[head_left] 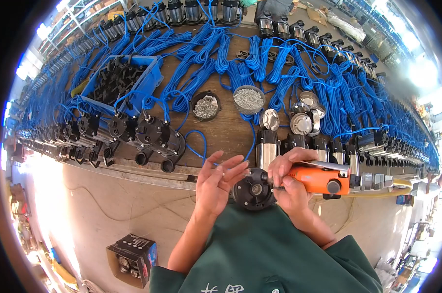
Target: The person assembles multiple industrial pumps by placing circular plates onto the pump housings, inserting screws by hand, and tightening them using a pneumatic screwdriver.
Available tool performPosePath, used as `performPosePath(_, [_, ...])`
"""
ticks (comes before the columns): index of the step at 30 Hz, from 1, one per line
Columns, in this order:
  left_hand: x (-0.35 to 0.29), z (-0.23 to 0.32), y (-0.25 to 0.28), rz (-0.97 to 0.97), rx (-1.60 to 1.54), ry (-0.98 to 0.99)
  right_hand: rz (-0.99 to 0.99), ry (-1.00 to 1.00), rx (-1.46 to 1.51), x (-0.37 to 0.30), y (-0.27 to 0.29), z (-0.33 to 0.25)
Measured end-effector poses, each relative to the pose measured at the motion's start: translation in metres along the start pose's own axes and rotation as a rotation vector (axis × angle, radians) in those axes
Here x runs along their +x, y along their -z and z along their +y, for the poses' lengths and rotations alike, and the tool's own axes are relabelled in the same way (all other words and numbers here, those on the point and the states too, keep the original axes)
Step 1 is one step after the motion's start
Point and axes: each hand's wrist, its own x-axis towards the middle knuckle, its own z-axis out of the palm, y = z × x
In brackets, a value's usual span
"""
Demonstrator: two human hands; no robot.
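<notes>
In my right hand (290, 181) is an orange air screwdriver (323, 180) with a metal lever along its top, lying level, its hose end to the right. The fingers wrap around its left part; its tip is hidden by them. Directly between my hands a round black pump end (254, 189) with a metal centre faces up at the bench's near edge. My left hand (217, 183) hovers just left of it, fingers apart, with nothing visible held. A steel pump body (267, 149) stands just beyond the black end.
Two bowls of small metal parts, one black (206, 106) and one grey (249, 99), stand mid-bench. A blue crate (150, 73) holds black parts. Bundled blue cables (221, 53) and rows of pumps (157, 136) cover the bench. A yellow hose (401, 188) trails right. A cardboard box (133, 259) is on the floor.
</notes>
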Motion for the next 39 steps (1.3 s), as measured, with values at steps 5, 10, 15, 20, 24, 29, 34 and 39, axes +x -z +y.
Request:
performPosePath(5, [-0.008,0.002,-0.023,-0.105,0.049,0.101,-0.059,0.03,0.045,-0.001,-0.005,-0.005])
performPosePath(10, [-0.007,-0.004,-0.027,-0.068,0.083,0.155,0.043,-0.028,0.019,-0.006,0.0,-0.005])
performPosePath(15, [-0.006,-0.008,-0.033,-0.041,0.086,0.146,0.106,-0.034,0.055,-0.007,-0.002,-0.008])
performPosePath(20, [-0.005,-0.014,-0.034,-0.062,0.115,0.134,0.159,-0.055,0.086,-0.01,0.001,-0.008])
performPosePath(24, [-0.006,-0.022,-0.032,-0.068,0.135,0.12,0.081,0.008,0.058,-0.012,0.011,-0.009])
performPosePath(29, [-0.013,-0.033,-0.043,-0.043,0.099,0.083,0.104,0.023,0.024,-0.019,0.013,-0.017])
performPosePath(34, [-0.019,-0.035,-0.026,-0.012,0.522,0.121,0.07,0.09,0.022,-0.026,0.024,-0.032])
performPosePath(39, [-0.036,-0.027,-0.037,-0.176,0.961,0.157,0.083,0.032,-0.064,-0.05,0.04,-0.039])
